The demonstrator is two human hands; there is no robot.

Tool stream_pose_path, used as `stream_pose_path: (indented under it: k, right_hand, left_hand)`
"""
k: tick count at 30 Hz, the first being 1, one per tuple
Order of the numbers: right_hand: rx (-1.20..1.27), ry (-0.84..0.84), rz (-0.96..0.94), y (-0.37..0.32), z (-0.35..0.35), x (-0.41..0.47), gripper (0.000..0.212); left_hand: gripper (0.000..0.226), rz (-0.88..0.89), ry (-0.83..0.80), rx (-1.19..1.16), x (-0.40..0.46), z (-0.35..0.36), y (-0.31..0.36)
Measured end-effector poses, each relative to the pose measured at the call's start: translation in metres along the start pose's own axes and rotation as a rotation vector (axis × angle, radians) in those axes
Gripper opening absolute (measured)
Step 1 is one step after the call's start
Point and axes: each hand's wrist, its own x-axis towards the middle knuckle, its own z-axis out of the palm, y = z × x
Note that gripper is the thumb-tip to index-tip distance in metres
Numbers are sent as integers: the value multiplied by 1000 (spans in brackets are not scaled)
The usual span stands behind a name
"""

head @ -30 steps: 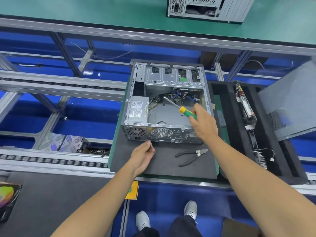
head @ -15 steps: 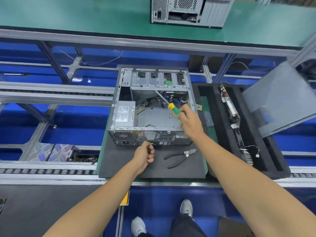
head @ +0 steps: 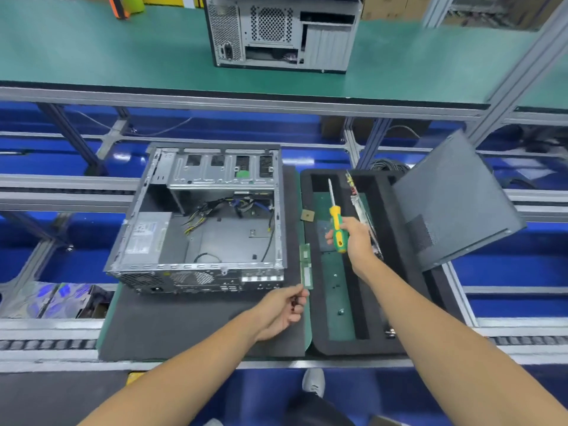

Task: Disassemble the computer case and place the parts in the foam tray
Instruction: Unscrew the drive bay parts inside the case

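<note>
Right hand (head: 353,238) grips the green-and-yellow screwdriver (head: 336,229) by its handle, shaft pointing to 12 o'clock, above the foam tray (head: 378,342). Left hand (head: 282,305) has its fingers curled in a pinch on something small, likely a screw; the item itself is too small to confirm. It sits at 7 o'clock of the right hand, just short of the tray's near-left edge.

Computer case (head: 199,222) lies open at 9 o'clock on the dark mat (head: 172,330), side off, power supply and cables inside.

Risks, as judged: the pinched part could slip and bounce off the foam into the conveyor gap. The screwdriver tip could scrape the boards standing in the tray slot.

Grey side panel (head: 451,204) leans at 3 o'clock; its support is not visible. Tray contents under the right hand are covered.
</note>
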Motion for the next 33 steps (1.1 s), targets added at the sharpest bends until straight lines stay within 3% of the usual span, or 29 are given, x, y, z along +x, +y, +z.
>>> stream_pose_path:
  k: [4,8,10,14,17,21,24,28,33]
  right_hand:
    - [-58,13,199,12,-23,31,20]
    - [-204,-54,192,25,-37,49,15]
    - [-277,-96,188,31,-43,55,13]
    - [-390,-117,163,47,-47,68,21]
    - [-401,-105,168,55,-49,73,13]
    - [-482,-94,112,64,-56,73,7]
    - [-557,-114,75,69,-60,74,11]
    - [-599,-131,57,76,-64,77,21]
    - [-573,-116,44,84,-68,80,26]
  left_hand:
    - [26,145,117,-90,50,47,3]
    - [27,299,331,-92,96,77,18]
    - [23,360,439,139,115,85,33]
    - [17,438,607,885,147,91,69]
    - [30,453,608,1306,167,99,99]
    - [50,328,543,1988,196,113,133]
    - [68,173,496,2248,218,118,145]
    - [114,-30,402,2492,237,122,145]
    - [122,-67,312,2776,251,127,141]
